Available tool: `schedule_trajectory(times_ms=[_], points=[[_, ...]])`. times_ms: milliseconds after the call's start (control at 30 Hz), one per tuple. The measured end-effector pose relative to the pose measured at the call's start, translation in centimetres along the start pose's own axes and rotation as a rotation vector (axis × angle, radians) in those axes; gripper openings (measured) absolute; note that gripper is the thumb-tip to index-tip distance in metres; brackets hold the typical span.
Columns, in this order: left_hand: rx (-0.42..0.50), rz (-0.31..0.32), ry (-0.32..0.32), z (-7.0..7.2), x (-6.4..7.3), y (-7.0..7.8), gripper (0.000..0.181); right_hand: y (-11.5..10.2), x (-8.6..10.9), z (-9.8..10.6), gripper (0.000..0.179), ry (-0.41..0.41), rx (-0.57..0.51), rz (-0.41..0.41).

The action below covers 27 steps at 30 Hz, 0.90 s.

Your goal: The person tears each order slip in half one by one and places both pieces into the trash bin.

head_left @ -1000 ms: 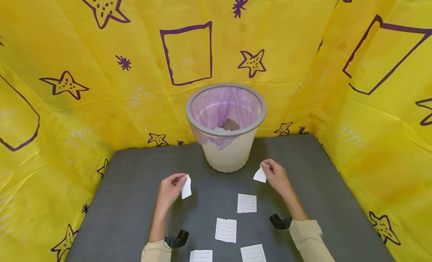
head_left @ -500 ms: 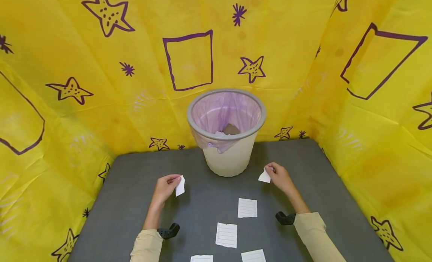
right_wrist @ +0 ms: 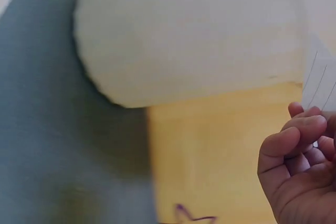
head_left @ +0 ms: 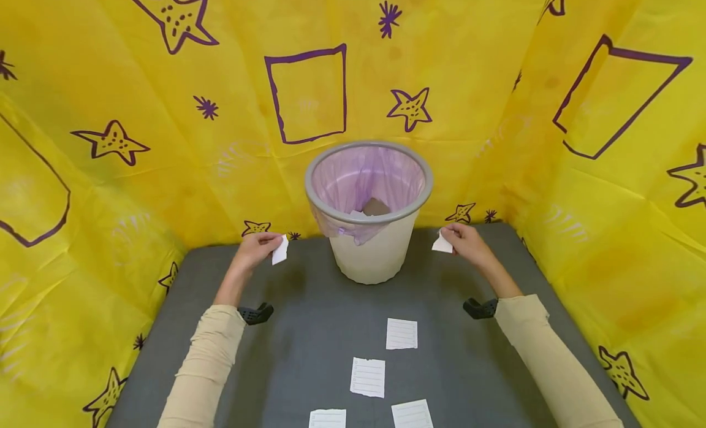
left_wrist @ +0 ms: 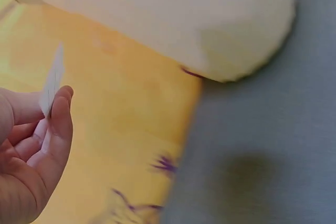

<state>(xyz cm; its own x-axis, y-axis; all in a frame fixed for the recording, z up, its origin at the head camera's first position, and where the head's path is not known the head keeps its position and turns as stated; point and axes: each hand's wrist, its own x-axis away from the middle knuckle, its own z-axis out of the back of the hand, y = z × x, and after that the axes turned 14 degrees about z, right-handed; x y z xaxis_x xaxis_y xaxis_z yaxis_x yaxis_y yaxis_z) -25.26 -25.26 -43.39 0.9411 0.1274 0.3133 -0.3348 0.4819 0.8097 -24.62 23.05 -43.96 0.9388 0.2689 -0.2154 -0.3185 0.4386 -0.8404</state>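
My left hand [head_left: 255, 250] pinches a small torn piece of white paper [head_left: 280, 250] between thumb and fingertips, raised over the table left of the trash bin. In the left wrist view that paper [left_wrist: 53, 80] is seen nearly edge-on. To the bin's right, my right hand [head_left: 467, 241] pinches another piece of paper [head_left: 442, 243]; ruled lines show on this paper [right_wrist: 321, 80] in the right wrist view. The cream trash bin [head_left: 372, 253] stands between the hands, lined with a translucent purple bag [head_left: 353, 170]. White paper and a brown piece [head_left: 377, 206] lie inside it.
Several lined paper pieces lie on the dark grey table [head_left: 309, 330]: one [head_left: 402, 334] nearest the bin, another [head_left: 367, 378] in the middle, others at the front edge. Yellow cloth [head_left: 469, 60] with purple drawings encloses the table's back and sides.
Both hands, each with its paper, have risen and moved forward alongside the bin, spreading wider apart. The papers on the table and the bin stay put; the head view has shifted slightly.
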Motion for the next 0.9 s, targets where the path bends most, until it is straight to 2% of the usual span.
schedule_trajectory(times_ms=[133, 233, 333, 433, 567, 700, 900], points=[[0.002, -0.023, -0.018, 1.7, 0.4, 3.3, 0.047, -2.2, -1.2, 2.3, 0.044, -0.013, 0.008, -0.016], [0.042, -0.016, -0.049, 2.3, 0.7, 4.8, 0.049, -2.9, -1.6, 3.1, 0.045, -0.039, 0.001, -0.021], [0.081, -0.015, -0.074, 3.2, 0.9, 6.1, 0.052, -3.8, -2.0, 3.8, 0.046, -0.025, -0.026, -0.017], [0.109, -0.028, -0.056, 4.5, 1.4, 7.8, 0.054, -5.4, -2.6, 4.8, 0.047, 0.042, -0.109, -0.004], [0.122, -0.089, 0.01, 5.7, 2.4, 10.8, 0.056, -7.9, -3.6, 6.1, 0.046, 0.121, -0.204, 0.03], [0.103, -0.145, 0.023, 5.6, 3.2, 13.2, 0.056, -9.9, -4.3, 6.4, 0.045, 0.131, -0.162, 0.057], [0.115, -0.189, 0.004, 4.1, 3.7, 15.3, 0.047, -11.4, -5.3, 5.5, 0.044, 0.112, -0.109, 0.072]])
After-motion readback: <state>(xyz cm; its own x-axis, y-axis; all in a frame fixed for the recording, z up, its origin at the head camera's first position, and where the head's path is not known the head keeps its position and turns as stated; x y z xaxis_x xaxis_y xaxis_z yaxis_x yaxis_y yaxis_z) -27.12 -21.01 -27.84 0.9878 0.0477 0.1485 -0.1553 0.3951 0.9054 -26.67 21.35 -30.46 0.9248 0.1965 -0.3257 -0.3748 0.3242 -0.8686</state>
